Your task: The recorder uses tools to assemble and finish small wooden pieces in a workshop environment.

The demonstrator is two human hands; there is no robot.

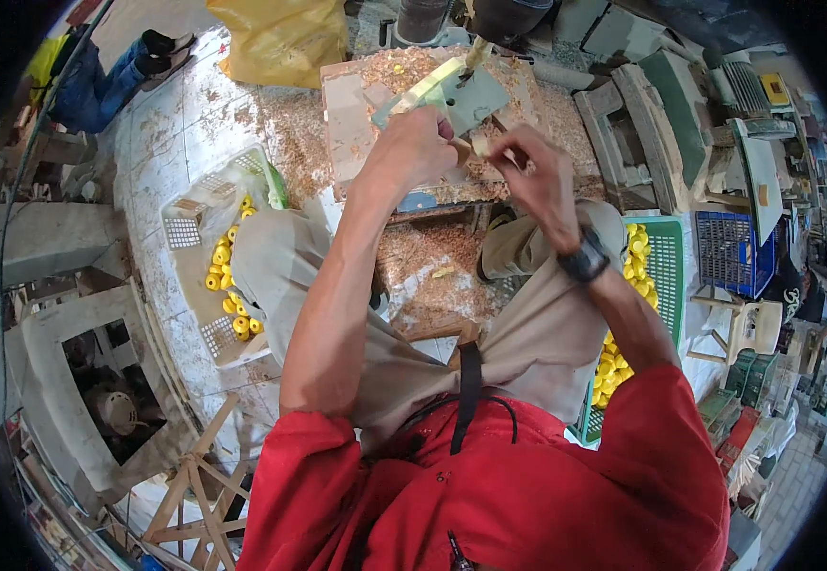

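In front of me is a worktable (342, 114) strewn with wood shavings, with a grey-green plate (488, 98) on it. A pale yellow strip (432, 84) lies along the plate's left side. A drill bit (474, 59) comes down over the plate's far edge. My left hand (415, 147) rests at the plate's near edge, fingers curled; whatever they hold is hidden. My right hand (539, 176), a dark watch on its wrist, is a little to the right and pinches a small pale piece (480, 145), apparently wooden.
A white crate (185, 205) with yellow rounded pieces (223, 255) stands by my left leg. A green crate (668, 276) with more yellow pieces (613, 371) is at my right. A yellow sack (285, 38) lies far left. Another person's legs (118, 86) show beyond. Machine parts (675, 124) stand right.
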